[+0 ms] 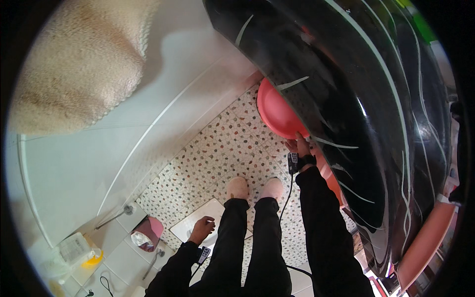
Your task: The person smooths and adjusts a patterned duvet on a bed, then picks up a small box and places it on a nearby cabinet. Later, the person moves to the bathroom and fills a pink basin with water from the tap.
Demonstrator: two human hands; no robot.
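Note:
A round pink plastic basin (276,109) stands low on the pebble-patterned floor, partly hidden under the edge of a glossy black panel with pale streaks (334,92). The fingers of my right hand (300,145) are at the basin's near rim; whether they grip it I cannot tell. My left hand (203,229) hangs beside my left leg, fingers loosely bent and a little apart, holding nothing. Below it is a white ceramic fixture (196,216) set in the floor, partly covered by my arm and leg. Each wrist carries a small strapped device with a cable.
A beige towel (85,63) hangs close at upper left before the pale wall (167,85). A pink waste bin (154,224), a long-handled brush (128,210) and a clear package (76,250) are at lower left. Another pink basin (426,241) is at far right.

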